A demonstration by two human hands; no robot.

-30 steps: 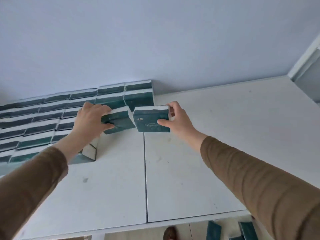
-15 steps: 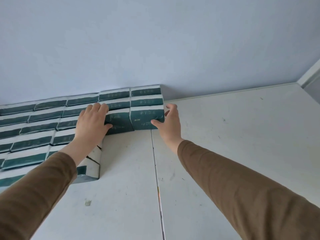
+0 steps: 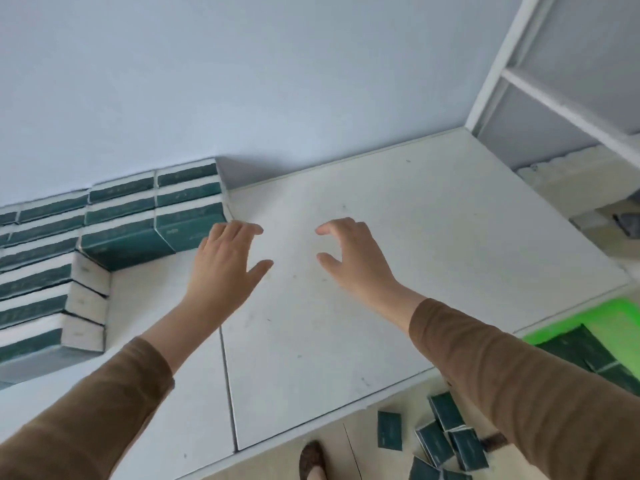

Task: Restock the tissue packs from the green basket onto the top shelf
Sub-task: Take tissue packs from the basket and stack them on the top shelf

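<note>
L hand (image 3: 225,268): over the top shelf (image 3: 398,244), fingers spread and relaxed, thumb out to the right; holds nothing. Fingertips just beside the right end of the nearest stacked packs; can't tell if touching.
R hand (image 3: 353,261): over the shelf, apart from the L hand, fingers loosely curved, thumb out to the left; holds nothing, well apart from any pack.
Sleeves: brown, both arms reaching in from the shelf's front edge.
Tissue packs on shelf (image 3: 114,230): dark green w/ white edges, packed in rows against the wall (image 3: 242,81) at the shelf's back-left; more rows run fwd along the left edge, white ends facing right.
Front two packs (image 3: 152,237): side by side, at the right end of the stack, green faces toward the camera.
Shelf surface: white, seam running front to back near the middle, right half bare w/ small marks.
Green basket (image 3: 620,323): below the shelf's front-right corner, partly hidden by the R sleeve; dark green packs inside.
Loose packs on floor (image 3: 446,434): several scattered below the front edge, right of centre.
Shoe (image 3: 311,462): toe on the floor below the front edge.
White shelving unit (image 3: 554,81): upright, past the shelf's back-right corner.
</note>
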